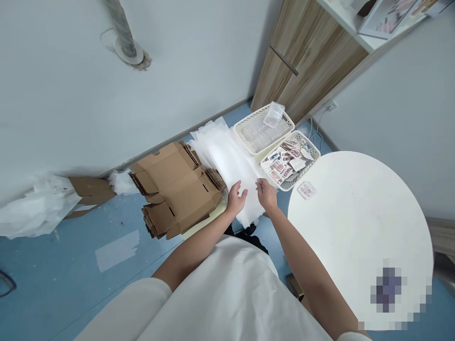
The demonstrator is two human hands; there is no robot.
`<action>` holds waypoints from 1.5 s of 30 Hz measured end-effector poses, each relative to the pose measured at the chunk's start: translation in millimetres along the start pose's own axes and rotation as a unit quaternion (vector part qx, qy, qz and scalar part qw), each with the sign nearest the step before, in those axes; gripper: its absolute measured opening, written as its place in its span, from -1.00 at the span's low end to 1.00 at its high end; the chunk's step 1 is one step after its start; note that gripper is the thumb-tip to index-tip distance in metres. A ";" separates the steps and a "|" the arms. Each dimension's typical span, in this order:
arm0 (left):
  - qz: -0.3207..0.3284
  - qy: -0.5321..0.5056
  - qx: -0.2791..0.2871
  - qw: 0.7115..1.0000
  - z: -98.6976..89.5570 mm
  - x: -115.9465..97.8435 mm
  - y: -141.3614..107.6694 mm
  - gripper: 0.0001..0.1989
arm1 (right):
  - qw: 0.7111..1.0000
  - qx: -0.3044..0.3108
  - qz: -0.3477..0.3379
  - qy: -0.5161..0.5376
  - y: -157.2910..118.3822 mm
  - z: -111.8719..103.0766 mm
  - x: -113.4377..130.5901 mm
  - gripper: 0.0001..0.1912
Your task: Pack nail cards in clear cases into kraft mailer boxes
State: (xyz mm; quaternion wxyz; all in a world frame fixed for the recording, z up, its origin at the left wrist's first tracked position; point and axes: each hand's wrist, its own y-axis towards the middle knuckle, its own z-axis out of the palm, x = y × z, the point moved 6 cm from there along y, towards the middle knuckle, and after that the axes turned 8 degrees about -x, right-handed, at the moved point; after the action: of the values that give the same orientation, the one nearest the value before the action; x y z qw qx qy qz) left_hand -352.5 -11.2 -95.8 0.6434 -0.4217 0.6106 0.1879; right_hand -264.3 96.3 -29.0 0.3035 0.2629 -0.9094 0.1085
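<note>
A stack of thin white sheets (227, 154) lies between flattened brown cardboard boxes (185, 184) and two white baskets. Over the lower part of the sheets, my left hand (237, 199) has its fingers apart and holds nothing. My right hand (266, 193) is at the right edge of the sheets, its fingers closed at that edge; how many sheets they pinch cannot be made out. One basket (239, 134) contains clear plastic cases, and the nearer basket (315, 160) holds small cards with colourful pieces.
A round white table (355, 213) stands at the right with a small clear case (306, 190) near its edge and a pixelated patch. White plastic bags (35, 208) lie at the left. A wooden cabinet (302, 52) stands behind the baskets.
</note>
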 end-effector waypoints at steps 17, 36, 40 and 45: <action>-0.120 0.017 0.073 0.990 73.7 -7.6 -61.4 -0.29 | 0.873 -0.269 0.164 0.373 -77.0 -128.9 -90.4 -0.68; 0.116 0.272 0.301 0.907 274.7 -6.1 -191.8 -0.43 | 0.822 -0.321 0.409 0.232 -325.4 -174.1 -321.6 -0.64; 0.119 0.249 0.259 0.926 286.1 -4.9 -198.1 -0.56 | 0.847 -0.287 0.422 0.149 -337.0 -171.2 -333.4 -0.62; 0.122 0.264 0.275 0.916 302.0 1.1 -204.5 -0.59 | 0.881 -0.288 0.375 -0.015 -334.7 -186.5 -326.0 -0.45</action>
State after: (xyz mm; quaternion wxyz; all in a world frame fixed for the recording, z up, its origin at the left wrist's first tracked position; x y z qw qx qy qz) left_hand -8.2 104.4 -63.4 0.5211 -0.1846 0.8328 -0.0287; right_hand 231.0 16.8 -67.1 0.2888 -0.1954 -0.9356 -0.0561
